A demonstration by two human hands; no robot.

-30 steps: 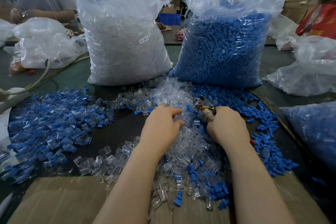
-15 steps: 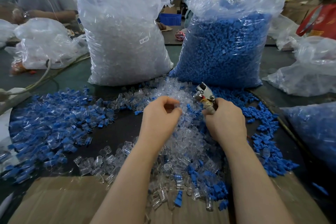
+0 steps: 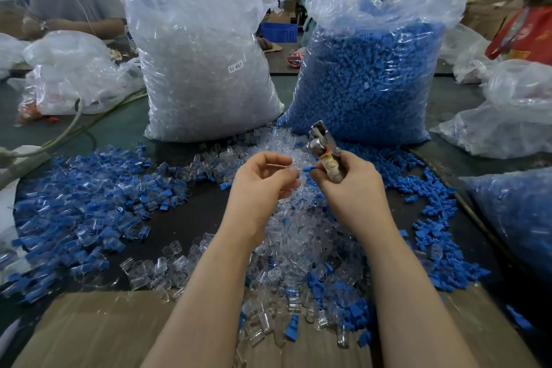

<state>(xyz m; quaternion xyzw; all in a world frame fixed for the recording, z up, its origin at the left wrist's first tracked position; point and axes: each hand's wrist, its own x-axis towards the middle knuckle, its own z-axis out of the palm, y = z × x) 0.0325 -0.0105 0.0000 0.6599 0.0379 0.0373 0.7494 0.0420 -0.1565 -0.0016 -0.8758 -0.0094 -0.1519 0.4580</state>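
My left hand [image 3: 263,185] is raised above a heap of clear plastic caps [image 3: 298,236] and pinches one clear cap [image 3: 291,167] between thumb and fingertips. My right hand [image 3: 352,191] grips a small metal plier tool [image 3: 324,149] with tape-wrapped handles, its jaws pointing up. A small blue plug [image 3: 310,169] sits at the right hand's fingertips, just right of the clear cap. Loose blue plugs [image 3: 436,236] lie to the right of the heap. Assembled blue-and-clear pieces [image 3: 80,206] spread over the dark table on the left.
Two tall plastic bags stand behind: one of clear caps [image 3: 203,69], one of blue plugs [image 3: 370,75]. More bags lie at the right [image 3: 513,116] and left [image 3: 74,75]. A cardboard sheet [image 3: 98,329] covers the near edge. Another person [image 3: 68,0] sits at the far left.
Both hands rose from the pile and came together. The left hand came up pinching a clear cap; the right hand lifted the tool upright, with a blue plug at its fingertips.
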